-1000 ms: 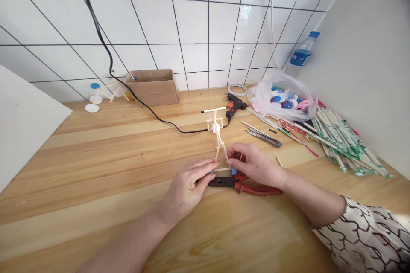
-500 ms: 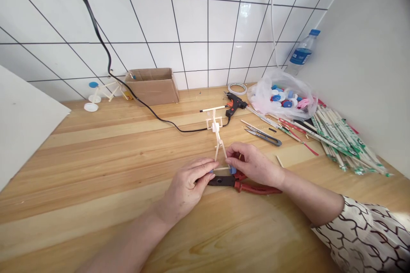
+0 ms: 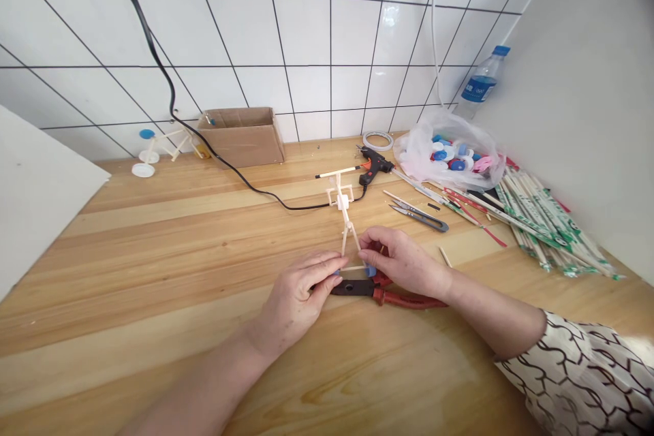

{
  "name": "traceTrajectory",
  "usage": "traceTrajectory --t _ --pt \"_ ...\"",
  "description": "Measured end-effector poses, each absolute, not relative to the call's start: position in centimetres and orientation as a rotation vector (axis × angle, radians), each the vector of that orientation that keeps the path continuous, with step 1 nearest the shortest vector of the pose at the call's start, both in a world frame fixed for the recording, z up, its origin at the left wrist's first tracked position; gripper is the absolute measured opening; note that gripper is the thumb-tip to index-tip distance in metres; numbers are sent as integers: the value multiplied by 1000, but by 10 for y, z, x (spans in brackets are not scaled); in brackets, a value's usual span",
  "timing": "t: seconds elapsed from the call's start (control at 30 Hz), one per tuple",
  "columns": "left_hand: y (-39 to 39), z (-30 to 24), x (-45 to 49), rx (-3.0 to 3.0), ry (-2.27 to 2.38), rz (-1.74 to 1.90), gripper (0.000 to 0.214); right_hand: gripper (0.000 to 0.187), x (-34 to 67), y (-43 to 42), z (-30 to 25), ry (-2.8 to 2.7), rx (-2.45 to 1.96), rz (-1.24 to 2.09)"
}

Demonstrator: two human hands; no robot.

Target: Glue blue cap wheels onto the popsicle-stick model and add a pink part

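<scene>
A small bicycle-like frame of thin wooden sticks [image 3: 345, 214] stands between my hands, with a white piece near its middle and a long crossbar with a dark tip at its far end. My left hand [image 3: 301, 289] pinches the near left corner, where a bit of blue shows under the fingers. Fingers of my right hand [image 3: 403, 259] close on the near right leg, just above a blue cap [image 3: 369, 271]. Red-handled pliers [image 3: 357, 287] lie under and in front of the frame, partly hidden by both hands.
Behind the frame lies a black glue gun [image 3: 375, 163] with its cord. Thread snips [image 3: 419, 215], a bag of bottle caps [image 3: 452, 153], wrapped sticks [image 3: 556, 221] and a bottle [image 3: 479, 85] are on the right. A cardboard box [image 3: 245, 139] and another stick model [image 3: 171, 143] stand at the back left.
The far end of the stick frame has tipped very slightly left. Both hands keep their hold in the same place.
</scene>
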State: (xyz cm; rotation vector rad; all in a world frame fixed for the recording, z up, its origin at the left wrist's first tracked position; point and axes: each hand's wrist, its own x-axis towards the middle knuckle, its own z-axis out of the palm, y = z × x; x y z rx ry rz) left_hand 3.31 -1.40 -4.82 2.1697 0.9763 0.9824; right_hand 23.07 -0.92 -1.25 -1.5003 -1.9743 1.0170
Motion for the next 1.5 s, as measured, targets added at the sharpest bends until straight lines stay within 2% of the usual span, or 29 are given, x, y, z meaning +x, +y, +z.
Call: traceTrajectory --t 1.5 --pt "-13 -50 34 2178 969 1011 25 12 228 -8 -11 -1989 -1498 998"
